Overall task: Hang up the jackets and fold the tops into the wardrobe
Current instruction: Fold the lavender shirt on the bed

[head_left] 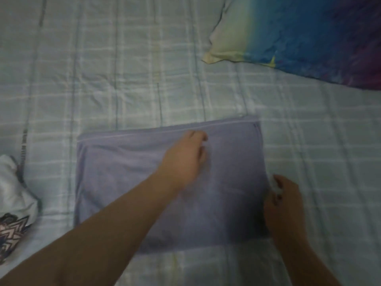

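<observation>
A lavender-blue top (123, 178) lies folded into a rough rectangle on the bed, its long edge running left to right. My left hand (185, 157) reaches across it and rests on the cloth near its upper middle, fingers curled loosely, holding nothing that I can see. My right hand (282, 201) is at the top's right edge, its fingers curled around that edge. Both hands are blurred.
The bed is covered by a pale green checked sheet (103, 69). A pillow (299, 34) shading from yellow to blue and purple lies at the upper right. A white garment with a dark zigzag print (14, 207) is bunched at the left edge.
</observation>
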A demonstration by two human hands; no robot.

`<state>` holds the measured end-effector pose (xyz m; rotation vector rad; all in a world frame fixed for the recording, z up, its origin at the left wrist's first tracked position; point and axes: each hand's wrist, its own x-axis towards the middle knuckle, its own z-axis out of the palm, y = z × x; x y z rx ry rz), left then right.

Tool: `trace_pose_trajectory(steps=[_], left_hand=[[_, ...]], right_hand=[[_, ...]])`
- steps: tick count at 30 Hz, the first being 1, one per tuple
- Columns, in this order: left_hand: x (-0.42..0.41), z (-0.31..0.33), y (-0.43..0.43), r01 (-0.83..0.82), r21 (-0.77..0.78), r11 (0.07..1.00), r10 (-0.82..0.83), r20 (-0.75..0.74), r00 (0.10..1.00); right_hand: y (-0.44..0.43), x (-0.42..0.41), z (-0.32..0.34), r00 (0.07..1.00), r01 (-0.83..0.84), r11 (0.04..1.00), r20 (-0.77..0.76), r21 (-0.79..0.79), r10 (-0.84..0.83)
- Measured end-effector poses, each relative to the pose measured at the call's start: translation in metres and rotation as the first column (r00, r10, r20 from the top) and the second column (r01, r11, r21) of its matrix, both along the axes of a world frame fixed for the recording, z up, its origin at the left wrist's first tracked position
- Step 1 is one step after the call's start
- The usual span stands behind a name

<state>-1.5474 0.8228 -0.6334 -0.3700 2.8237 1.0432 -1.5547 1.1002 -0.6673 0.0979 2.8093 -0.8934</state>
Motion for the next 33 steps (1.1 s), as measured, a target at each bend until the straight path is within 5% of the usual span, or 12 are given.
trace_pose_trajectory(steps=[2, 8, 14, 21, 26, 33], left_hand=[[-0.039, 0.001, 0.051, -0.013, 0.048, 0.999, 0.008, 0.11, 0.994], [-0.135, -0.016, 0.123, -0.063, -0.118, 0.991, 0.099, 0.32, 0.942], [-0.159, -0.044, 0.134, -0.066, -0.234, 0.97, 0.159, 0.403, 0.901], [-0.165, -0.038, 0.12, 0.022, -0.054, 0.998, 0.001, 0.391, 0.92], [-0.139, -0.023, 0.097, -0.204, 0.003, 0.979, 0.197, 0.242, 0.95], [-0.093, 0.035, -0.001, -0.363, 0.154, 0.919, 0.344, 0.138, 0.929]], right_hand=[[0.017, 0.02, -0.005, 0.995, 0.053, 0.998, 0.083, 0.041, -0.056], [0.034, 0.023, -0.002, 0.958, 0.024, 0.997, 0.284, 0.071, -0.044], [0.041, 0.026, 0.008, 0.925, -0.164, 0.965, 0.371, 0.206, 0.078], [0.04, 0.029, 0.007, 0.943, -0.179, 0.976, 0.305, 0.122, 0.135], [0.027, 0.042, 0.025, 0.948, -0.069, 0.985, 0.298, -0.157, 0.114], [-0.052, 0.081, 0.088, 0.941, -0.226, 0.935, 0.186, -0.274, 0.282]])
